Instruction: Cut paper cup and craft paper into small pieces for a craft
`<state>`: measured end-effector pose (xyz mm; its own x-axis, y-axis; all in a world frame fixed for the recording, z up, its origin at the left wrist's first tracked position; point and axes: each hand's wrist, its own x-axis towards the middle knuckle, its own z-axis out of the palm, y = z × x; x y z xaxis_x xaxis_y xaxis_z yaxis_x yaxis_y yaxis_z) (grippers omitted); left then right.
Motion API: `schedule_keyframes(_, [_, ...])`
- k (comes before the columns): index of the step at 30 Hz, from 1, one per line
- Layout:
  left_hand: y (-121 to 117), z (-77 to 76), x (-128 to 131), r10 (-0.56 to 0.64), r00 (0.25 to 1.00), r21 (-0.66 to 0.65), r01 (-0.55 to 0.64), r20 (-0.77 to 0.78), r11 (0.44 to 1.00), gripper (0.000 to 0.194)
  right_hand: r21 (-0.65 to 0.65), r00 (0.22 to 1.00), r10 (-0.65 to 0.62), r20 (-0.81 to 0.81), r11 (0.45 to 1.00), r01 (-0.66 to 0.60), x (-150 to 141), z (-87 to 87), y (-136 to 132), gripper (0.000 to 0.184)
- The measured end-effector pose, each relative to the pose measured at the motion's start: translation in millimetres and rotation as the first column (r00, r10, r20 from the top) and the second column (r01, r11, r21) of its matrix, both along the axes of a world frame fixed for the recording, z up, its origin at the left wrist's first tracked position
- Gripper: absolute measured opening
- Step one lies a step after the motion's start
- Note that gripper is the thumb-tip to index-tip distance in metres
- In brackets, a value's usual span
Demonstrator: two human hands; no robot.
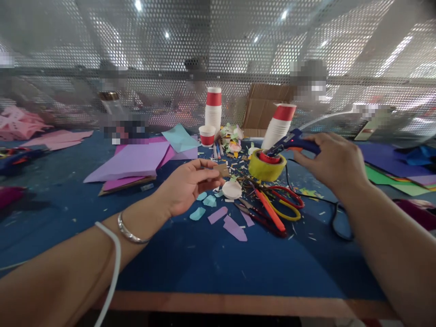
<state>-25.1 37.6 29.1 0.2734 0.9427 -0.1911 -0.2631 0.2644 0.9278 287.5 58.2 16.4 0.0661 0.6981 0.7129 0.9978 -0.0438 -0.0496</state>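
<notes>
Between the fingertips of my left hand (190,184) is a small piece of brown cardboard (223,170). My right hand (335,159) is closed around the handle of a blue glue gun (306,144). The gun's front end rests in a roll of yellow tape (267,169), with something red inside the ring. Just beyond my left fingers lies a round white paper piece (232,190). Blue paper scraps (197,213) and purple paper scraps (235,228) are scattered nearer to me. Scissors with red and yellow handles (289,209) lie beside an orange-red cutter (270,211).
Stacked paper cups (213,111) stand at the back, and another leaning stack (279,125) is behind the tape. Coloured sheets (136,161) lie on the left, more sheets (391,161) on the right. A black cord (335,218) runs under my right arm. A perforated metal screen (231,54) rises behind.
</notes>
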Motion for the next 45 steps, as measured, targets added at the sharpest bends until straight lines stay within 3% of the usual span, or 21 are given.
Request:
schedule_keyframes(3, [0, -0.5, 0, -0.01, 1.0, 0.004, 0.01, 0.009, 1.0, 0.015, -0.03, 0.995, 0.093, 0.041, 0.995, -0.092, -1, -4.7, 3, 0.037])
schedule_keyframes(8, [1, -1.7, 0, -0.033, 0.999, -0.021, 0.033, 0.011, 0.999, 0.015, 0.117, 0.958, 0.215, 0.189, 0.964, -0.24, -12, -5.0, 1, 0.033])
schedule_keyframes(9, [1, -2.3, 0, -0.041, 0.999, -0.018, 0.041, 0.007, 0.999, 0.014, 0.14, 0.939, 0.289, 0.184, 0.938, -0.316, -20, -4.0, -3, 0.03])
schedule_keyframes(11, [1, -3.6, 0, -0.051, 0.999, -0.008, 0.051, -0.003, 0.999, 0.014, 0.067, 0.857, 0.498, 0.132, 0.858, -0.509, -41, -2.6, -16, 0.022])
schedule_keyframes(14, [3, -5.0, -1, -0.036, 0.999, 0.013, 0.036, -0.024, 0.999, 0.014, -0.2, 0.632, 0.775, -0.016, 0.617, -0.761, -77, -4.1, -37, 0.014])
schedule_keyframes(16, [4, -5.7, -2, -0.018, 0.999, 0.028, 0.019, -0.036, 0.999, 0.014, -0.329, 0.547, 0.827, -0.128, 0.485, -0.81, -96, -7.2, -47, 0.014])
schedule_keyframes(19, [5, -6.7, -2, -0.008, 0.999, 0.041, 0.009, -0.038, 0.999, 0.014, -0.424, 0.494, 0.856, -0.155, 0.394, -0.816, -114, -12.1, -54, 0.015])
schedule_keyframes(23, [6, -8.5, -2, -0.01, 0.999, 0.056, 0.012, -0.045, 0.998, 0.013, -0.497, 0.506, 0.854, -0.119, 0.39, -0.775, -124, -15.1, -53, 0.017])
schedule_keyframes(30, [8, -10.7, -2, -0.009, 0.999, 0.073, 0.013, -0.048, 0.997, 0.014, -0.576, 0.604, 0.782, -0.154, 0.425, -0.698, -132, -16.7, -50, 0.014])
schedule_keyframes(40, [6, -11.4, -3, -0.013, 0.987, 0.152, 0.037, -0.157, 0.988, 0.012, -0.584, 0.606, 0.75, -0.264, 0.376, -0.719, -133, -17.9, -49, 0.011])
schedule_keyframes(45, [5, -11.3, -2, 0.018, 0.983, 0.189, 0.017, -0.182, 0.982, 0.011, -0.563, 0.61, 0.732, -0.305, 0.378, -0.735, -133, -17.2, -50, 0.014])
